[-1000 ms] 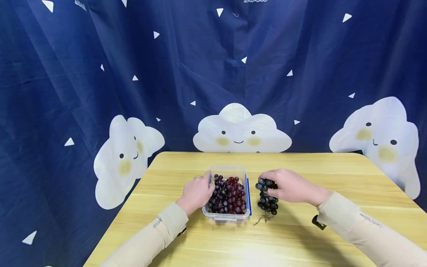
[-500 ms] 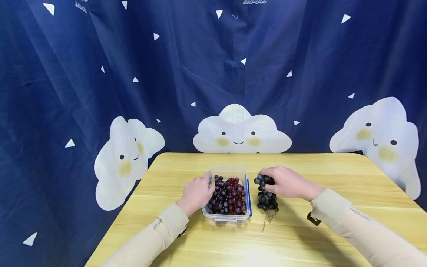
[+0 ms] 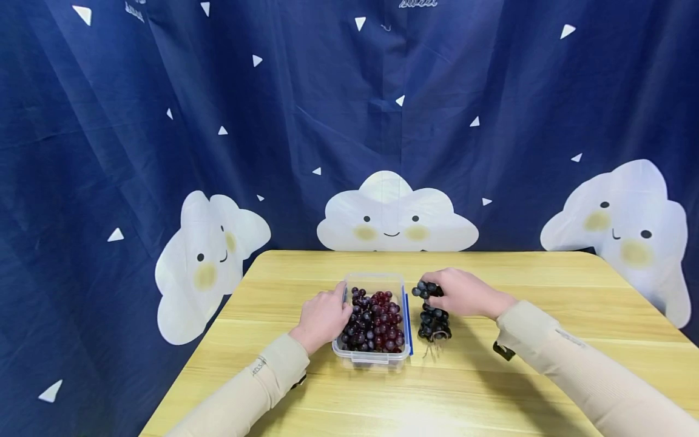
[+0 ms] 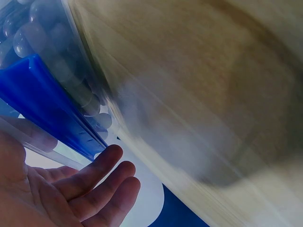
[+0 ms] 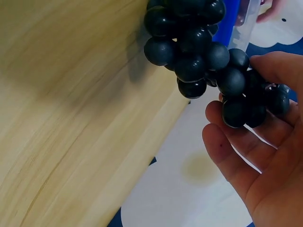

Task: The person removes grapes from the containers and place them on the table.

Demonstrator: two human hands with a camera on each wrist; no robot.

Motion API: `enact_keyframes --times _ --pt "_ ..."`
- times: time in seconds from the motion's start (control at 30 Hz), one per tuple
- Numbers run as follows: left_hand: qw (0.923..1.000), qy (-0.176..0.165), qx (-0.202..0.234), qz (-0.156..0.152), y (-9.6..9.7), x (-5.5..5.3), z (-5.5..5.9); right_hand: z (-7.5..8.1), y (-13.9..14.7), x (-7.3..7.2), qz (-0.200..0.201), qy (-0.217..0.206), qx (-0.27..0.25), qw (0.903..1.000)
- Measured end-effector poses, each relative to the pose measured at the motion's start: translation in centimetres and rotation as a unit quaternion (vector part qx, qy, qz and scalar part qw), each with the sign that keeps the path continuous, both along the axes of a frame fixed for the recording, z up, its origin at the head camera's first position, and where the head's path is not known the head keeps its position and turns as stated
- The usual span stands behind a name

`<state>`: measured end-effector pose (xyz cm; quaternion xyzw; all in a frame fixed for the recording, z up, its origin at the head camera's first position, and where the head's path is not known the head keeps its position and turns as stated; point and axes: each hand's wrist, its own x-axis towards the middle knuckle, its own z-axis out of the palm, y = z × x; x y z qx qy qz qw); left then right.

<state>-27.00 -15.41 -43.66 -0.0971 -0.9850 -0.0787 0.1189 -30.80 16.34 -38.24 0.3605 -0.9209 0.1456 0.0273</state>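
- Table (image 3: 349,394): we note pale wood-grain boards, rounded far corners, spreading beneath the left fingers (image 4: 94,172) and right fingers (image 5: 225,153), well beyond all fingertips.
- Container (image 3: 371,355): clear, stands on the table just right of the left fingers; blue flap (image 3: 408,325) on the side towards the right fingers.
- Grape bunch (image 3: 434,318): black, below the right fingers; we cannot tell whether its lower end touches the table.
- Glare (image 3: 420,422): nearer us than any fingers.

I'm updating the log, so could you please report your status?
Right hand holds black grape bunch. Left hand at left rim of clear container. Blue flap between bunch and container.
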Motion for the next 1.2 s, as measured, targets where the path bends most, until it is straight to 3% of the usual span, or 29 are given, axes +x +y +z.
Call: enact_keyframes --times 0.47,1.2 --pt "1.0 -0.006 0.0 0.001 0.0 0.0 0.1 -0.6 0.3 -2.3 -0.012 -0.051 0.02 0.9984" --pt "0.9999 -0.013 0.005 0.005 0.1 0.2 0.4 -1.7 0.0 -4.8 -0.021 -0.085 0.027 0.9958"
